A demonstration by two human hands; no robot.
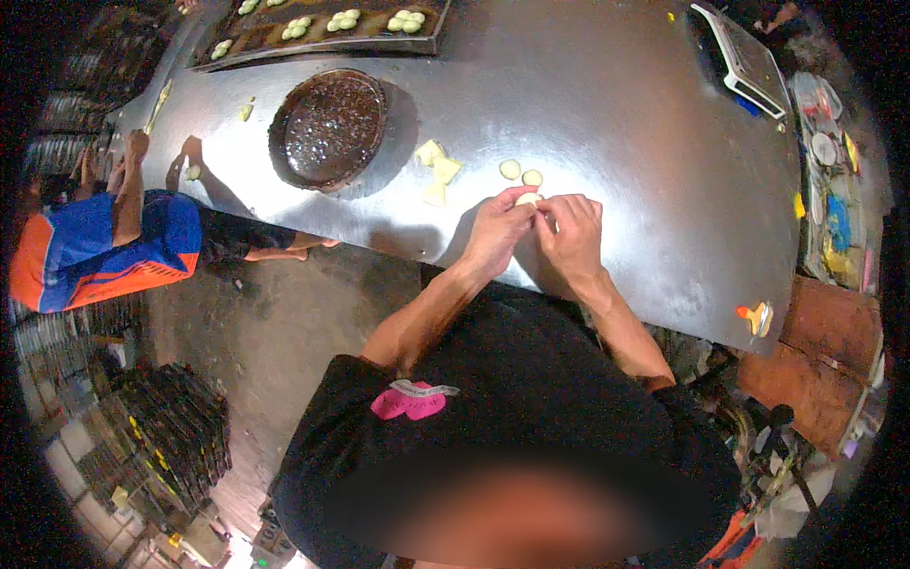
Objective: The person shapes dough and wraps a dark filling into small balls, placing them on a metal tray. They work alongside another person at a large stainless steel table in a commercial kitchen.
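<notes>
Between the fingertips of both hands, over the metal table (640,142), is a small pale dough piece (528,200). My left hand (500,231) pinches it from the left, and my right hand (571,231) touches it from the right with thumb and fingers. Just beyond the fingers lie two round dough balls (510,169), (532,177) side by side. To the left are several flat, angular pieces of pale dough (446,171). Farther left stands a round pan of dark, glossy filling (330,131). Part of the held piece is hidden by my fingers.
A dark baking tray (320,44) with clustered dough balls lies at the far edge. A co-worker in blue and orange (135,238) works at the left. A white-framed object (746,64) stands far right, a small orange-and-white tool (758,318) near the right corner. Stacked trays (163,434) stand lower left.
</notes>
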